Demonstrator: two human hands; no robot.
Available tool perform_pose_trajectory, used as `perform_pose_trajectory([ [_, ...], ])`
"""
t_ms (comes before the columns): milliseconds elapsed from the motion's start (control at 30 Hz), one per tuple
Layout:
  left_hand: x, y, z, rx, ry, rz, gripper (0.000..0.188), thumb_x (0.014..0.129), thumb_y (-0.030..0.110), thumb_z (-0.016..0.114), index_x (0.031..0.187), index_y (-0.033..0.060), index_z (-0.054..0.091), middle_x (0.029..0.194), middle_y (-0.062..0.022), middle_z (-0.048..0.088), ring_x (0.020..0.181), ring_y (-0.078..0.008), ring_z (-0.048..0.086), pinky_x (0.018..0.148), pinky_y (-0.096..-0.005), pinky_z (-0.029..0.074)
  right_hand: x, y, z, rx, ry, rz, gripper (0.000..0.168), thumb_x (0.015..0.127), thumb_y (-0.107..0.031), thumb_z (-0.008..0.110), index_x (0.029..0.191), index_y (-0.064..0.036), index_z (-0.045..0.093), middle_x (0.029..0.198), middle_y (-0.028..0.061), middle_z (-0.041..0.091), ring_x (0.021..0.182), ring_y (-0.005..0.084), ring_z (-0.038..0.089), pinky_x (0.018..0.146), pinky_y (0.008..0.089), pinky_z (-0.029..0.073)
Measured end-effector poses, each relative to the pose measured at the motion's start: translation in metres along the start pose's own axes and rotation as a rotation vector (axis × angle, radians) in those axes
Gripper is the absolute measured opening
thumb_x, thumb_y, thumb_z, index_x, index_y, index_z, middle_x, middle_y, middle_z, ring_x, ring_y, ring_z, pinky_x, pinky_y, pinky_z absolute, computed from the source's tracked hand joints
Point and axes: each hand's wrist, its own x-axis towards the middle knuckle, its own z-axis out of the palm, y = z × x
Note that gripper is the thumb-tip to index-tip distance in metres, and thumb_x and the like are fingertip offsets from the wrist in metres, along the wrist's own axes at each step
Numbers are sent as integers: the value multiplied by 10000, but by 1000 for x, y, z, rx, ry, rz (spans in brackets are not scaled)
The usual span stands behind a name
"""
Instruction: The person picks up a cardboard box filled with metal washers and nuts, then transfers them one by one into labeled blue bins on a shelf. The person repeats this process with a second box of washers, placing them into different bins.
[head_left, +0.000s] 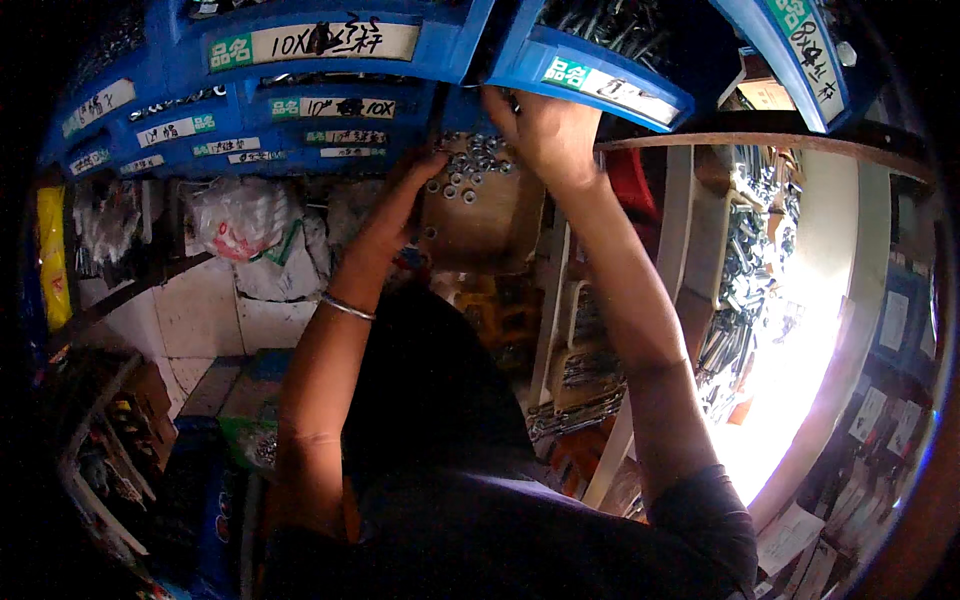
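A brown cardboard box (487, 232) is in front of me, below the blue bins. Several shiny hex nuts (471, 178) lie in it, mostly bunched toward its far end. My left hand (424, 171) grips the box along its left side. Beyond the far right corner of the box is my right hand (551, 135), raised against the underside of a blue plastic bin (517, 64) that holds dark screws or bolts. Its fingers are curled and partly in shadow. A small dark thing shows beside them, and I cannot tell whether it is held.
Stacked blue parts bins (180, 45) with handwritten labels span the upper left. Another blue bin (814, 67) juts out at upper right. On the right, a brightly lit shelf (750, 262) carries loose metal fasteners. Plastic bags (247, 217) hang at left. Lower left has a wooden rack (105, 450).
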Motion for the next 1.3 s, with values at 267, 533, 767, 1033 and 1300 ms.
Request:
perform_pose_trajectory([
  [267, 13, -11, -12, 44, 0, 15, 493, 826, 349, 676, 1235, 111, 539, 1191, -57, 566, 1102, -189, 533, 932, -367, 445, -27, -43, -20, 260, 85, 112, 151, 776, -135, 687, 913, -75, 666, 982, 117, 628, 868, 303, 599, 676, 390, 506],
  [533, 24, -19, -26, 117, -48, -131, 528, 787, 413, 698, 1234, 179, 541, 1177, -62, 561, 1096, -207, 532, 878, -386, 465, 4, 88, 72, -87, -104, 9, 225, 815, -260, 659, 939, -72, 664, 884, 173, 665, 711, 378, 631, 630, 484, 502],
  [767, 17, -14, -29, 27, -5, -175, 649, 776, 483, 700, 1289, 133, 510, 1229, -60, 548, 1124, -232, 530, 904, -399, 460, 25, 68, 72, -5, -188, 5, 230, 813, -264, 662, 949, -79, 663, 896, 169, 664, 727, 372, 631, 635, 476, 502],
  [1033, 14, -14, -16, 68, -9, -136, 637, 842, 531, 599, 1322, 120, 512, 1256, -86, 579, 1102, -268, 577, 910, -428, 485, 19, 59, 61, 25, -174, 8, 236, 810, -269, 665, 961, -87, 661, 909, 163, 662, 746, 365, 632, 640, 468, 503],
  [1300, 8, -7, -9, 20, 23, -177, 655, 842, 513, 603, 1343, 107, 486, 1285, -82, 563, 1117, -269, 572, 907, -436, 493, 23, 60, 61, 67, -163, -8, 244, 808, -275, 668, 973, -95, 659, 922, 158, 661, 766, 357, 633, 645, 460, 503],
])
